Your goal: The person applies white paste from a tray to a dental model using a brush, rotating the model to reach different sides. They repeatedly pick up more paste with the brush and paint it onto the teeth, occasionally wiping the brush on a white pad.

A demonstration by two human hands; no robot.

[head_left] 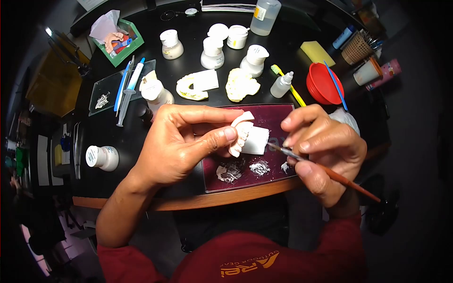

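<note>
My left hand (181, 144) pinches a pale dental model (241, 137) with a row of teeth between thumb and fingers. It is held over a dark red glass slab (278, 181). A fine brush (339, 175) with a reddish-brown handle is gripped in my right hand (325, 151), its tip pointing left beside a white block (256, 140) at the model's right. Smeared white paste (230, 172) lies on the slab below the model, with another patch (259, 168) to its right. Whether the brush tip touches the block cannot be made out.
Several white-capped jars, including one (212, 54), stand behind the slab. Two yellowish casts (241, 85) (192, 87) lie nearer. A dropper bottle (281, 85) and red bowl (324, 84) are at right; a glass plate (101, 92) with syringes and a green box (115, 45) are at left.
</note>
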